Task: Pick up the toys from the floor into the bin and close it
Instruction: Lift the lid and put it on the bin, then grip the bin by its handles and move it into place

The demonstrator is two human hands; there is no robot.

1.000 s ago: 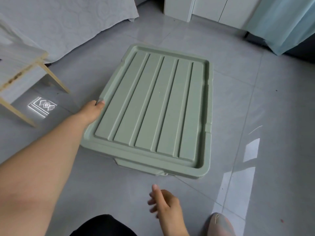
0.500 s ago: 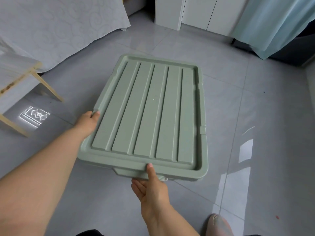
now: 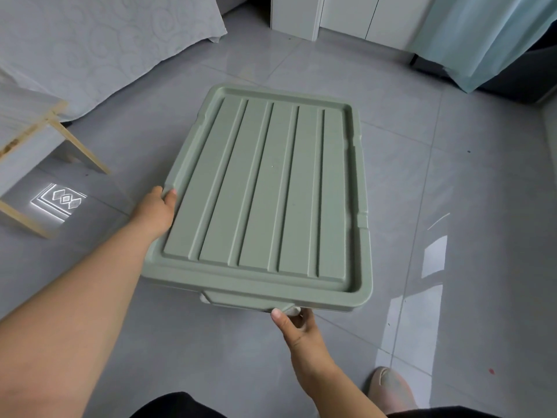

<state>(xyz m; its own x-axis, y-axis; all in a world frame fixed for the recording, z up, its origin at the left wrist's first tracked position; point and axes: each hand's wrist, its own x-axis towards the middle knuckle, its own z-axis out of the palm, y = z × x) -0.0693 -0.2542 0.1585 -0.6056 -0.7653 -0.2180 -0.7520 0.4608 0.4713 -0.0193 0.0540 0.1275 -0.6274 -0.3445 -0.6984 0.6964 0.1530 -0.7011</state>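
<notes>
While gripped at 2 edges, fills the centre of the frame: green lid (image 3: 265,188), rectangular, with 5 raised strips running lengthwise and a raised rim all round. Lies roughly level above the grey floor tiles (image 3: 452,206) and hides the bin beneath almost wholly; cannot tell whether seated fully down or held just clear. Shows a green tab (image 3: 235,301) jutting from under the near short edge, lower centre.

Left hand (image 3: 153,212), centre left: grips the long left edge near its middle, thumb laid on top of the rim, other fingers tucked underneath and out of sight. Bare forearm running in from the lower left corner.

Right hand (image 3: 297,330), lower centre: pinches the near short edge just right of the tab, thumb pressed to the rim's outer face, fingers curled under around a small pale part; cannot tell what that part is.

Elsewhere: white patterned bedspread (image 3: 90,40) draped to the floor at upper left; wooden-legged table (image 3: 33,128) at the left edge, with a bright diamond-patterned patch of light (image 3: 60,200) on the tiles beneath; white cabinet doors (image 3: 346,16) at top centre; pale blue curtain (image 3: 482,34) at upper right; pink slipper (image 3: 388,384) at lower right, well apart from the lid; black clothing (image 3: 177,405) along the bottom edge.
</notes>
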